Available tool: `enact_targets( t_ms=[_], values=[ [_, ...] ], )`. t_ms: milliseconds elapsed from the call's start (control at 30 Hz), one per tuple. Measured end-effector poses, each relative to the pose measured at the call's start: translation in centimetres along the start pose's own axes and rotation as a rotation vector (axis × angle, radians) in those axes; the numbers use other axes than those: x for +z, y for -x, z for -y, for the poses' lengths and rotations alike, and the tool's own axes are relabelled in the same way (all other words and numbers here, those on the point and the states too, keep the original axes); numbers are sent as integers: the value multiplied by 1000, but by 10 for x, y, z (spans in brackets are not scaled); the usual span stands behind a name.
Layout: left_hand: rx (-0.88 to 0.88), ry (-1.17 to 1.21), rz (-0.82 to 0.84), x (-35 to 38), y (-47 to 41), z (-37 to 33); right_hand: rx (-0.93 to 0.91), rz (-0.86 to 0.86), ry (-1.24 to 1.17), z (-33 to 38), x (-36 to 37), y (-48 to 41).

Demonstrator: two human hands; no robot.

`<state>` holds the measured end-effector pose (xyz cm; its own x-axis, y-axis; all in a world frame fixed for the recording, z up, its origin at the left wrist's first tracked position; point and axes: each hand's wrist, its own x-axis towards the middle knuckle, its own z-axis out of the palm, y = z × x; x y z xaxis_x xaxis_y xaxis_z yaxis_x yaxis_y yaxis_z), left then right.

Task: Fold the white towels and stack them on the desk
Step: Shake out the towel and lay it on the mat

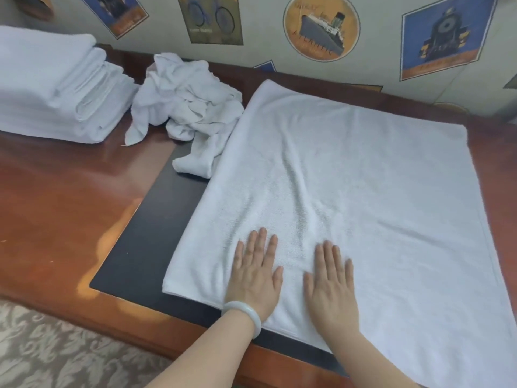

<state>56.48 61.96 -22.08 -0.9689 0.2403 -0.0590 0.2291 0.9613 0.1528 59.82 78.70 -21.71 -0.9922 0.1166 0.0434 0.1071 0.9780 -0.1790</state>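
reddish wooden desk (pixel 56 191) carries a spread towel (pixel 349 177) at center; left hand (pixel 254 278) and right hand (pixel 330 287) press flat, fingers extended, at 6 o'clock. folded stack (pixel 50 88) at 10 o'clock, crumpled towels (pixel 187 107) beside it.

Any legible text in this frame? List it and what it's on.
"ATLANTIC": round ship poster on the wall.
Script above the ship: too blurred to read.
Bicycle poster: small caption, blurred, unreadable.
Locomotive poster: lettering unreadable.
White towels: no text visible.
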Motion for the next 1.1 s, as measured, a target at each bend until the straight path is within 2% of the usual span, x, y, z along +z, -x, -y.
enact_targets(
  t_ms=[100, 167, 333, 467, 533, 600, 633, 767, 967, 1100],
  values=[
    [67, -11, 7, -1, -2, 6, 45, 25, 47, 3, 8, 5],
    [88, -55, -10, -3, 0, 34, 32, 19, 56, 1, 7, 4],
    [-143, -129, -18, -19, 15, 132, 48, 32, 63, 2, 9, 4],
    [-295, -49, -58, -33, 15, 130, 57, 15, 47, 2, 8, 4],
    [-156, -38, -90, -36, 1, 97, 55, 20, 53, 3, 8, 3],
    [68, -20, -57, -33, -18, 64, 56, 30, 65, 3, 8, 3],
    [127, -35, -33, -31, -27, 57, 58, 32, 69, 3, 8, 3],
    [72, -97, 5, -12, -29, 77, 58, 37, 76, 2, 9, 2],
    [51, -51, 15, -17, 1, 75, 60, 37, 27, -1, 8, 6],
    [37, -54, 53, -18, 33, 76, -6, -12, -42, 2, 11, 32]
  ],
)
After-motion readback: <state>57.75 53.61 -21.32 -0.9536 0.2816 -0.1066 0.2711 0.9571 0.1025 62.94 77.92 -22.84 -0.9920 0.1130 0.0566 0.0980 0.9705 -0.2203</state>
